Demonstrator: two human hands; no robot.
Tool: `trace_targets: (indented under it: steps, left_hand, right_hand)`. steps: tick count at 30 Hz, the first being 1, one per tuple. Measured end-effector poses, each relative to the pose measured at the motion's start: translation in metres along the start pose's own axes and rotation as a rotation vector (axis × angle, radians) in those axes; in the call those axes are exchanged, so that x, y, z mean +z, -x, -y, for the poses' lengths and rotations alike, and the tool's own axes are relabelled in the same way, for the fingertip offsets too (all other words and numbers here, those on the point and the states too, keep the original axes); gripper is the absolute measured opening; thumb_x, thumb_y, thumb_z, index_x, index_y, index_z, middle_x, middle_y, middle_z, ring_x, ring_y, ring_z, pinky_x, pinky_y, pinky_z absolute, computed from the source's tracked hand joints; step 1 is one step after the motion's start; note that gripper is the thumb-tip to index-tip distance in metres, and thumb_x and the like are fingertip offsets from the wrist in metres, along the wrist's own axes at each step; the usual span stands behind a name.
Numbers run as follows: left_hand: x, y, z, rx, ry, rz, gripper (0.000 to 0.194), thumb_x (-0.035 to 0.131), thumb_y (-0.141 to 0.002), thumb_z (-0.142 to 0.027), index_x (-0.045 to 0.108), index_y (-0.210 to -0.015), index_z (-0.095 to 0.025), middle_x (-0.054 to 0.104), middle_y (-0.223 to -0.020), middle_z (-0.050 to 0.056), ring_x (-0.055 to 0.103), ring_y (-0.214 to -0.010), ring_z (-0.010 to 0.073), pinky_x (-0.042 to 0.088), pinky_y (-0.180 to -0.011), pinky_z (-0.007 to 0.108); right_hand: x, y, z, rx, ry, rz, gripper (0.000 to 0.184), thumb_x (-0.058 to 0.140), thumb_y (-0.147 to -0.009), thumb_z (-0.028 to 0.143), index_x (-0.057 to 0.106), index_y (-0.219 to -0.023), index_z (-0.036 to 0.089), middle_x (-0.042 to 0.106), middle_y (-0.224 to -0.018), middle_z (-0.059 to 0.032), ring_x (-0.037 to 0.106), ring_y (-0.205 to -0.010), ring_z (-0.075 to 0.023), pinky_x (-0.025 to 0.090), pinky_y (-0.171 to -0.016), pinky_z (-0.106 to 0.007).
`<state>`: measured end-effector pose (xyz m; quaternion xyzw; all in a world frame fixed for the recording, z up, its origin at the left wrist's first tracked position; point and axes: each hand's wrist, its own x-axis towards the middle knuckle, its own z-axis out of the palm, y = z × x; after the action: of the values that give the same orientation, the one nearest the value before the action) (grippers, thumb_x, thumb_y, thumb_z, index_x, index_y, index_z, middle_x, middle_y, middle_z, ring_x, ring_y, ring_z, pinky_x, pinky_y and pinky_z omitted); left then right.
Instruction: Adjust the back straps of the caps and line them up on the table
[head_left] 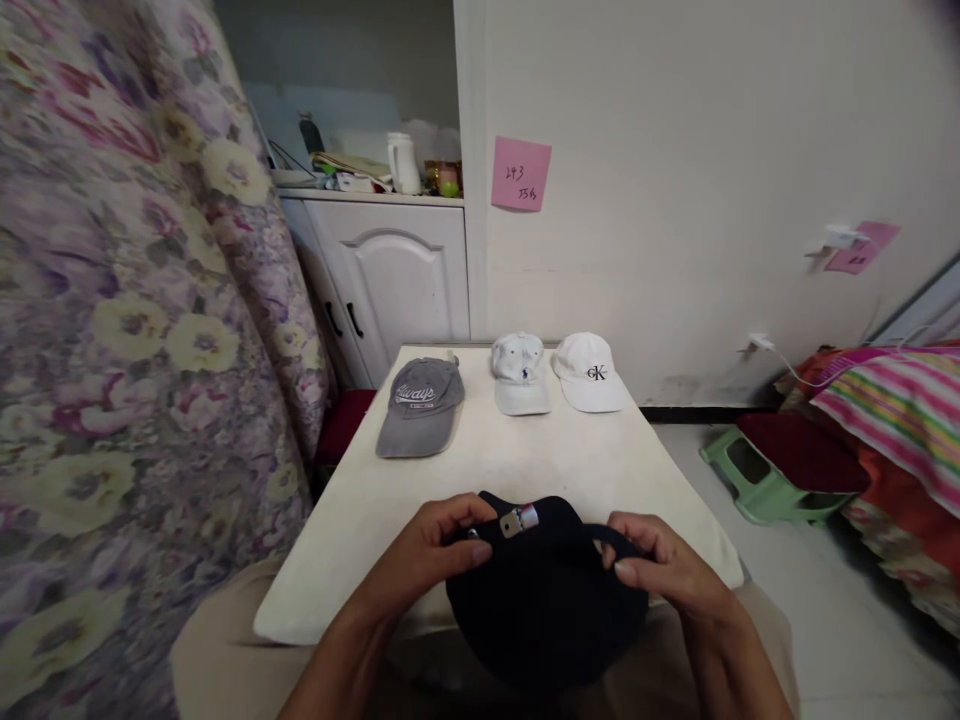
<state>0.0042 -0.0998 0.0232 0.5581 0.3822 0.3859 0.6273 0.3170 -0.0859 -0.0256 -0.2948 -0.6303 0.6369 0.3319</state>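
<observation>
A black baseball cap [547, 610] is held over the near edge of the table, its back strap and a metal buckle showing at the top. My left hand [450, 545] pinches the cap's edge on the left, close to the buckle. On the right, my right hand [656, 560] grips the strap end between thumb and fingers. Farther back lie a grey cap [421, 405] with white lettering, a pale cap [520, 372] with a small dark emblem, and a white cap [589, 372] with black letters.
The caps lie on a cream-covered table [517, 460] against the wall. A floral curtain [150, 300] hangs at the left, beside a white cabinet [405, 265] with a white jug [403, 163] on its shelf. A green stool [750, 480] stands right, near a bed with striped cloth [900, 400].
</observation>
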Motion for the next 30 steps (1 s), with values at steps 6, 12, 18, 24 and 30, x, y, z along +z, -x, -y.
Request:
trace_targets:
  steps: [6,12,18,24,30]
  left_hand:
    - [0.007,0.001,-0.001,0.048,-0.097,-0.055,0.019,0.074,-0.077,-0.032,0.068,-0.081,-0.014,0.062,-0.073,-0.001,0.05,-0.067,0.0124,0.036,-0.061,0.021]
    - [0.017,0.01,-0.011,0.12,-0.233,-0.065,0.019,0.066,-0.086,-0.035,0.064,-0.084,-0.016,0.058,-0.077,-0.001,0.049,-0.071,0.0131,0.036,-0.063,0.023]
    - [0.023,0.007,-0.002,0.099,-0.215,-0.082,0.021,0.069,-0.082,-0.036,0.064,-0.082,-0.016,0.054,-0.072,-0.003,0.045,-0.066,0.0118,0.032,-0.061,0.023]
    - [0.031,0.004,0.005,0.099,-0.19,-0.067,0.021,0.071,-0.078,-0.036,0.066,-0.079,-0.015,0.063,-0.078,0.002,0.054,-0.073,0.0169,0.036,-0.067,0.027]
    - [0.037,0.005,0.005,0.113,-0.175,-0.13,0.018,0.072,-0.08,-0.034,0.065,-0.078,-0.017,0.063,-0.078,0.0,0.054,-0.073,0.0154,0.038,-0.067,0.025]
  right_hand:
    - [0.009,0.0,0.016,-0.037,-0.006,-0.126,0.023,0.071,-0.085,0.04,0.063,-0.089,0.019,0.066,-0.085,-0.0044,0.053,-0.074,-0.0149,0.04,-0.064,-0.023]
    - [0.017,-0.002,0.026,-0.016,0.009,-0.215,0.022,0.067,-0.09,0.039,0.06,-0.084,0.019,0.066,-0.073,-0.0012,0.055,-0.066,-0.0122,0.041,-0.062,-0.022]
    - [0.03,-0.01,0.037,-0.044,0.015,-0.206,0.019,0.067,-0.09,0.036,0.062,-0.093,0.018,0.069,-0.087,-0.0034,0.061,-0.072,-0.0121,0.045,-0.071,-0.024]
    - [0.05,-0.023,0.03,0.011,-0.076,-0.148,0.028,0.066,-0.09,0.043,0.057,-0.086,0.016,0.054,-0.059,0.0052,0.034,-0.044,-0.0046,0.022,-0.044,-0.018]
    - [0.066,-0.033,0.032,0.088,-0.16,-0.104,0.034,0.079,-0.077,0.039,0.064,-0.094,0.014,0.053,-0.067,0.0042,0.037,-0.051,-0.0047,0.022,-0.045,-0.017]
